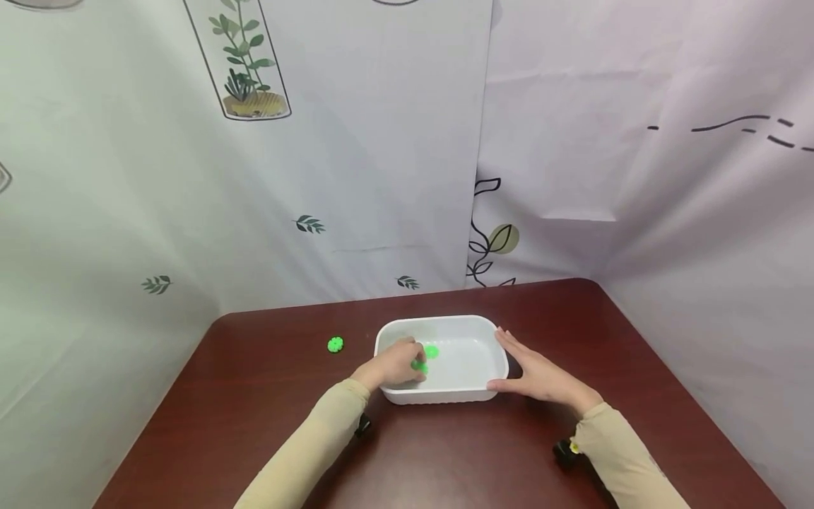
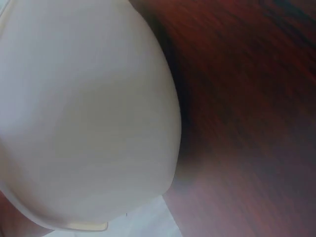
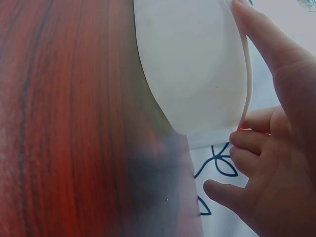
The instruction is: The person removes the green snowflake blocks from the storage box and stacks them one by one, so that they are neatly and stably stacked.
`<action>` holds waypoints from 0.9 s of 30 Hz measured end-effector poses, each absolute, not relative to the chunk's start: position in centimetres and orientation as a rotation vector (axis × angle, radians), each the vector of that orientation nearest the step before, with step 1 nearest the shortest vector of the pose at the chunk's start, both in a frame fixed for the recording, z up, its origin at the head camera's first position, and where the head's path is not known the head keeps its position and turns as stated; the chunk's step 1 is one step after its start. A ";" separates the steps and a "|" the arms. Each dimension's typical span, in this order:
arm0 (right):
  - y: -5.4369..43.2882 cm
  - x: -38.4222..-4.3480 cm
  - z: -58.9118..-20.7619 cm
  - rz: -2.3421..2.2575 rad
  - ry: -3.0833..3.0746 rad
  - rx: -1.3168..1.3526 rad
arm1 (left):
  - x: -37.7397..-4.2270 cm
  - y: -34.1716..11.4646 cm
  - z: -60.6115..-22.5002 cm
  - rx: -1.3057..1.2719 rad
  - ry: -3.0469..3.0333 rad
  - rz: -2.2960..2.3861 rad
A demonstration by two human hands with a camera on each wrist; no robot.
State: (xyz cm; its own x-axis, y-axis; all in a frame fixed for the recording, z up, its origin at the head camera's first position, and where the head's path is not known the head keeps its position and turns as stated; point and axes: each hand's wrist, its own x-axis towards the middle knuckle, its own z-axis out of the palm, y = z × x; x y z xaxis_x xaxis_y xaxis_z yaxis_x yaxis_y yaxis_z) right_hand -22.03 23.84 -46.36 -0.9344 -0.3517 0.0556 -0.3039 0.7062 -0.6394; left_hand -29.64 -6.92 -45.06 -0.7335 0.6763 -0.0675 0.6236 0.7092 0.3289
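A white rectangular plastic basin (image 1: 473, 395) with rounded corners stands on the table. My left hand (image 1: 396, 363) reaches over its left end, with thumb and fingers curled about a small bright green flower-shaped piece (image 1: 420, 367). Another green piece (image 1: 432, 351) lies on the basin's floor just beyond the fingers. At the right end, my right hand (image 1: 540, 375) spreads thumb and straight fingers against the rim. The left wrist view holds only the basin's outer wall (image 2: 98, 118), and the left fingers are hidden there. In the right wrist view, the right fingers (image 3: 252, 140) touch the rim.
A third green flower-shaped piece (image 1: 335, 344) lies on the dark red-brown table (image 1: 445, 459), left of the basin. White printed cloth (image 1: 381, 177) hangs behind the table and along both sides.
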 end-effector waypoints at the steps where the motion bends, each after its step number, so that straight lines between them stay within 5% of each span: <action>1: 23.8 -22.1 -46.4 -1.044 2.839 -0.548 | -29.7 -6.9 -45.1 1.031 2.730 0.422; 27: 24.0 -22.3 -46.6 -1.040 2.850 -0.551 | -30.9 -7.0 -44.8 1.132 2.721 0.831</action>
